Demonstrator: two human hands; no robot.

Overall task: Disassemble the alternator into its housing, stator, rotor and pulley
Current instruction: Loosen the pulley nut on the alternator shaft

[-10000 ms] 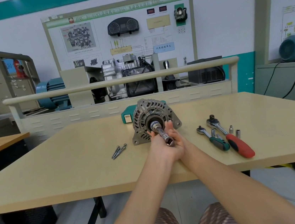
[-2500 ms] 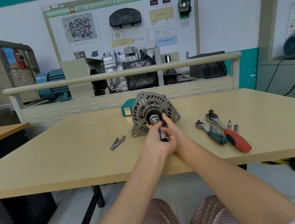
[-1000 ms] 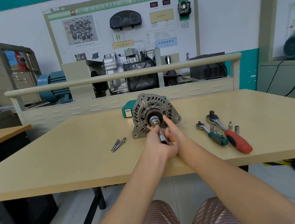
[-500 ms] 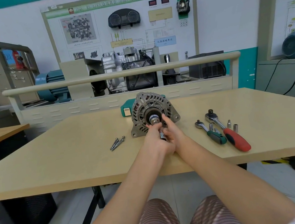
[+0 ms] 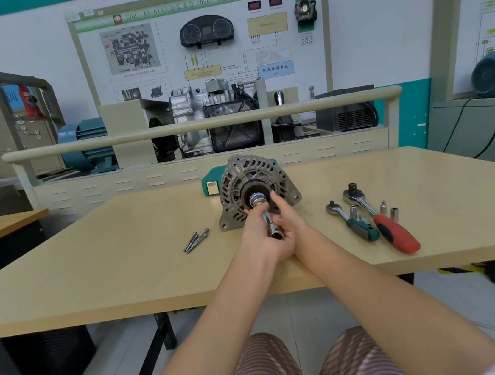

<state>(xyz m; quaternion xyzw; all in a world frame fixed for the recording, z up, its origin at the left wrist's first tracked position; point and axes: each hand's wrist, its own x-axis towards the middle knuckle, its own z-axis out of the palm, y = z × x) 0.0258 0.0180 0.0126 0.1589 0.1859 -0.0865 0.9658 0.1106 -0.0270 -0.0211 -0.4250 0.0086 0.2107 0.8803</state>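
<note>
Both hands meet at the front of the alternator [image 5: 255, 186], which stands on edge near the middle of the tabletop [image 5: 124, 264]: the left hand [image 5: 262, 238] has its fingers curled round a long socket [image 5: 271, 223] seated on the shaft nut at the hub, while the right hand [image 5: 287, 216] lies beside it, index finger stretched toward the hub; whether it grips the socket I cannot tell. By my reading the pulley-end nut is being worked, so the step is early, housing unsplit. Next calls for turning force without the body rolling. Room lies open left; two ratchets [image 5: 369, 222] and loose sockets [image 5: 394, 213] crowd the right, two bolts [image 5: 196, 240] sit just left.
</note>
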